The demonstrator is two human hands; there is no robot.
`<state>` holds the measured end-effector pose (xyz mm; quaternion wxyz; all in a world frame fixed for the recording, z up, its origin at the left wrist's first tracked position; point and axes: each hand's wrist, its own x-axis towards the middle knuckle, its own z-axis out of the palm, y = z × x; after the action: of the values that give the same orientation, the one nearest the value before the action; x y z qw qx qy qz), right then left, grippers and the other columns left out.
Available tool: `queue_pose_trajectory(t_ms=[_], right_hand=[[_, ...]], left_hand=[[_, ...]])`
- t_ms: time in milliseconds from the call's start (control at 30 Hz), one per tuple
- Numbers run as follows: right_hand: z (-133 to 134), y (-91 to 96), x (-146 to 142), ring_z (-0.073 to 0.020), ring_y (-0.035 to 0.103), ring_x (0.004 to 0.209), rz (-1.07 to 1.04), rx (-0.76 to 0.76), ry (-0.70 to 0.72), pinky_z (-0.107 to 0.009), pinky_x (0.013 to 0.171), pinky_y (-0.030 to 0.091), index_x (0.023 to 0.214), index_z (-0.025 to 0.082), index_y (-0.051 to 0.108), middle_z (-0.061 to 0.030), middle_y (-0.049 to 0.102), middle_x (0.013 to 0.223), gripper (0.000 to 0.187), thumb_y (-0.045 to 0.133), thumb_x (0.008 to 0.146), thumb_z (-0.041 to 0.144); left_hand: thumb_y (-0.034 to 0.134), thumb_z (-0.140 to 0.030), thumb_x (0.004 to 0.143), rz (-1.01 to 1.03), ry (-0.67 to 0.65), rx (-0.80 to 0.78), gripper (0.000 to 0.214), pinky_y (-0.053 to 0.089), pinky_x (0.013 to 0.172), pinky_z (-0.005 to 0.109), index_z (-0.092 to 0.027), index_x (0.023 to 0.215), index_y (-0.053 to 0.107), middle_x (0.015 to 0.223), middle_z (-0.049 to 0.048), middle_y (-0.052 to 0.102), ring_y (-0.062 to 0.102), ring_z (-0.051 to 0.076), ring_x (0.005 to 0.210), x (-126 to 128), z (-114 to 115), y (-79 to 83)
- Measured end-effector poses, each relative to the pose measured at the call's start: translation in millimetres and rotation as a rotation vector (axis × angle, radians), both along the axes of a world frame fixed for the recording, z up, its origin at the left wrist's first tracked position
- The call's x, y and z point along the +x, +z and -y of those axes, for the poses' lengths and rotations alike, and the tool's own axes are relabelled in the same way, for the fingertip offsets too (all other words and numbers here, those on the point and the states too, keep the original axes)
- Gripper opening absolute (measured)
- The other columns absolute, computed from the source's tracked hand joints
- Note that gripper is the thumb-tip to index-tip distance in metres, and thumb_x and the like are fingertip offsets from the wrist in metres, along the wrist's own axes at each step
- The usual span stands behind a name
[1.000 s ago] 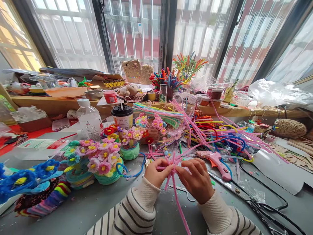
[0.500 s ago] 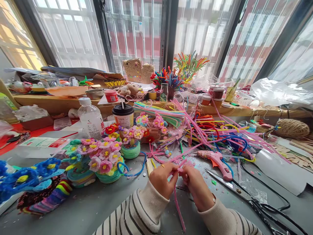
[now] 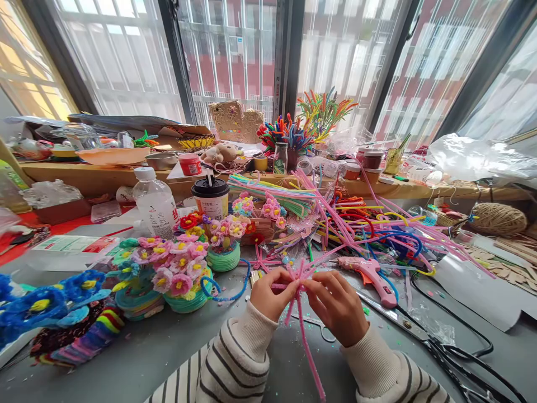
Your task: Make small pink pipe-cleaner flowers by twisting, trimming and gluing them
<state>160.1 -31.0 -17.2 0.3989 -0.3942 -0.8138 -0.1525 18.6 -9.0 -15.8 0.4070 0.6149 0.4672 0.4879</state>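
Observation:
Both my hands meet over the grey table near its front edge. My left hand (image 3: pixel 271 295) and my right hand (image 3: pixel 338 305) are closed in a pinch on a bundle of pink pipe cleaners (image 3: pixel 298 288). Short pink ends fan out above my fingers. One long pink strand (image 3: pixel 311 358) hangs down toward me between my striped sleeves. A pink glue gun (image 3: pixel 371 272) lies just right of my right hand. Scissors (image 3: pixel 396 319) lie beside it.
Pipe-cleaner flower pots (image 3: pixel 180 274) and blue flowers (image 3: pixel 46 302) stand at the left. A heap of loose coloured pipe cleaners (image 3: pixel 364 224) covers the middle right. A bottle (image 3: pixel 155 204), a lidded cup (image 3: pixel 210 198), a twine ball (image 3: pixel 499 219) and black cables (image 3: pixel 470 347) lie around.
My hands dropped and drew together half a second ago, then rose again. The pink ends now fan out above my fingers once more.

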Motion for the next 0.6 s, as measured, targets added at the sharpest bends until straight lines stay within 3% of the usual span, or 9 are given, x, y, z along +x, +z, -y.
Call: queue_pose_trajectory(t_ms=[167, 367, 467, 600], right_hand=[[-2, 0.9, 1, -0.0144, 0.048, 0.066, 0.088, 0.046, -0.017, -0.028, 0.060, 0.039, 0.086, 0.017, 0.055, -0.0042, 0.056, 0.073, 0.016, 0.049, 0.073, 0.012], [2, 0.2, -8, -0.0156, 0.046, 0.065, 0.000, -0.044, -0.053, -0.029, 0.058, 0.036, 0.070, 0.016, 0.053, -0.0043, 0.053, 0.065, 0.009, 0.045, 0.074, 0.016], [6, -2.2, -16, -0.0143, 0.044, 0.060, -0.136, -0.237, -0.111, -0.027, 0.054, 0.034, 0.063, 0.016, 0.048, -0.0028, 0.048, 0.061, 0.012, 0.042, 0.074, 0.017], [8, 0.4, -21, -0.0098, 0.036, 0.048, -0.540, -0.694, -0.118, -0.023, 0.045, 0.027, 0.054, 0.018, 0.040, 0.0025, 0.041, 0.051, 0.017, 0.045, 0.069, 0.024]], left_hand=[[0.057, -0.027, 0.059, -0.037, 0.031, 0.024, 0.016, 0.042, 0.048, 0.018, -0.014, 0.053, 0.049, 0.049, -0.0033, 0.049, 0.047, 0.007, 0.046, 0, 0, -0.7], [0.053, -0.024, 0.063, -0.125, 0.060, 0.136, 0.013, 0.046, 0.051, 0.019, -0.016, 0.054, 0.049, 0.052, -0.0024, 0.052, 0.050, 0.008, 0.048, 0, 4, 0.1], [0.050, -0.021, 0.066, -0.248, 0.053, 0.253, 0.008, 0.047, 0.055, 0.020, -0.017, 0.059, 0.051, 0.057, -0.0003, 0.056, 0.054, 0.010, 0.055, 0, 8, 0.4], [0.044, -0.018, 0.070, -0.443, 0.006, 0.378, 0.012, 0.047, 0.059, 0.022, -0.016, 0.068, 0.055, 0.065, 0.0036, 0.061, 0.056, 0.013, 0.062, 0, 11, 0.7]])
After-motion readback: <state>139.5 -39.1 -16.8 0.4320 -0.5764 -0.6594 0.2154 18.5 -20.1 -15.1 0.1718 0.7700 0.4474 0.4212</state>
